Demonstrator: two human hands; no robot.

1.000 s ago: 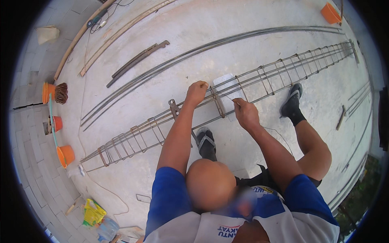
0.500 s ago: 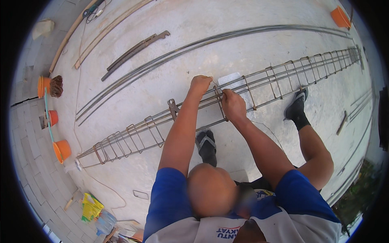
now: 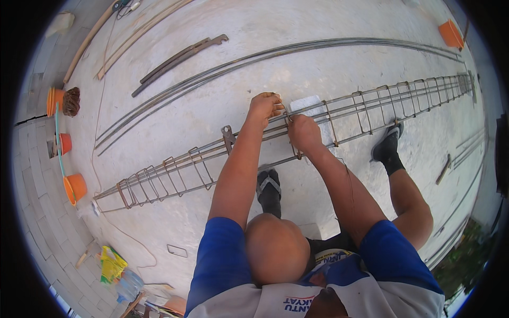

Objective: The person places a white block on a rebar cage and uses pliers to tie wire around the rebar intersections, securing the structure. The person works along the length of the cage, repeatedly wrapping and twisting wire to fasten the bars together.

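Note:
A long rebar cage [image 3: 371, 114] of straight bars and square stirrups lies slantwise across the concrete floor before me. My left hand [image 3: 265, 109] is at its far top bar, fingers curled together; anything small between them is hidden. Close to its right, my right hand [image 3: 306, 133] is closed in a fist over a stirrup and the bars, knuckles up. A thin dark wire [image 3: 347, 172] trails by my right wrist and over the forearm; its upper end is hidden, so what the fist grips is unclear. A flat steel tool with a notched head [image 3: 228, 135] leans against the cage left of my left forearm.
A pale block [image 3: 309, 104] lies beneath the cage. Beyond are long loose bars [image 3: 254, 56] and a pair of dark steel pieces [image 3: 177, 66]. Orange buckets [image 3: 75, 188] stand along the left wall. My sandalled feet [image 3: 269, 185] are at the cage's near side.
My left fingers have shifted and spread a little more at the bar. The right fist has turned slightly at the stirrup. The thin wire now crosses my right forearm instead of hanging beside it.

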